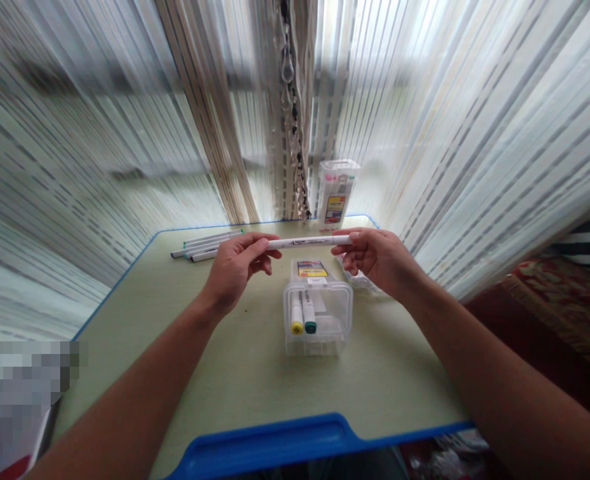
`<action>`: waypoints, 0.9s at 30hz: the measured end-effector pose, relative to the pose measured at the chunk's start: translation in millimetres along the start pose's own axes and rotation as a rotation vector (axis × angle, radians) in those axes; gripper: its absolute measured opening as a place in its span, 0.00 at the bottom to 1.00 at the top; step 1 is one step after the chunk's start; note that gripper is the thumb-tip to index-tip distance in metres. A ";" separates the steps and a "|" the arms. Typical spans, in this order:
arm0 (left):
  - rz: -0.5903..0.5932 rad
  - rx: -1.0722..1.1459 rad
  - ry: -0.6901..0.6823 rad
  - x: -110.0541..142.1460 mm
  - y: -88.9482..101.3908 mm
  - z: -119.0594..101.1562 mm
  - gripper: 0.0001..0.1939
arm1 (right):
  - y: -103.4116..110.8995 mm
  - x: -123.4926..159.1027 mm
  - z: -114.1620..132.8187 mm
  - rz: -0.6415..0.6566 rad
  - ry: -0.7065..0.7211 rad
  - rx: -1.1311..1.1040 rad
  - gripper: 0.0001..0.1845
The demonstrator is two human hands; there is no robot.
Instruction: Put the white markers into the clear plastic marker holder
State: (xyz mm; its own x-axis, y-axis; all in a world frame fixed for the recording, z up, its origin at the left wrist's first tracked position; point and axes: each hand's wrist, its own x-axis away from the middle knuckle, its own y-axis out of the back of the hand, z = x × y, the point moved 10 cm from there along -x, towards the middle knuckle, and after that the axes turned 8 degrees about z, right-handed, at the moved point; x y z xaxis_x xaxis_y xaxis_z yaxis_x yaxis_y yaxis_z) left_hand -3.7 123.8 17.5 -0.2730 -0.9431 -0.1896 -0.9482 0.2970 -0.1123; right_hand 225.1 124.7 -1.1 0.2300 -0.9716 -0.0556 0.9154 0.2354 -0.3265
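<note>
A white marker pen (305,243) is held level above the table, with dark print along its barrel. My left hand (239,265) pinches its left end between thumb and fingers. At its other end, my right hand (377,259) grips it the same way. Below it a clear plastic box (345,313) lies on its side, its open end towards me. Inside the box are a marker with a yellow cap end (297,327) and one with a green cap end (310,327). Part of a second clear plastic piece (363,285) shows below my right hand.
Several loose markers (209,244) lie at the back left of the pale green table (235,373). A clear upright case (337,193) with markers stands at the back right. String curtains (245,120) with a hanging bead strand rise behind the table's blue rim (269,440).
</note>
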 end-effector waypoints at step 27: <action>0.039 -0.268 -0.031 2.3 -7.5 -3.6 0.16 | -11.2 3.1 2.7 0.065 0.040 0.225 0.21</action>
State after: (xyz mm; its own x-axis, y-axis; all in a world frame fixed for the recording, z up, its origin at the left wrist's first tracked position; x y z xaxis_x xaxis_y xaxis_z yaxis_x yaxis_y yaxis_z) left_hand 2.2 118.8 21.4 -0.3094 -0.9253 -0.2193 -0.9472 0.2793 0.1575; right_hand 216.4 119.2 4.9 0.2812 -0.9535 -0.1088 0.9508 0.2922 -0.1026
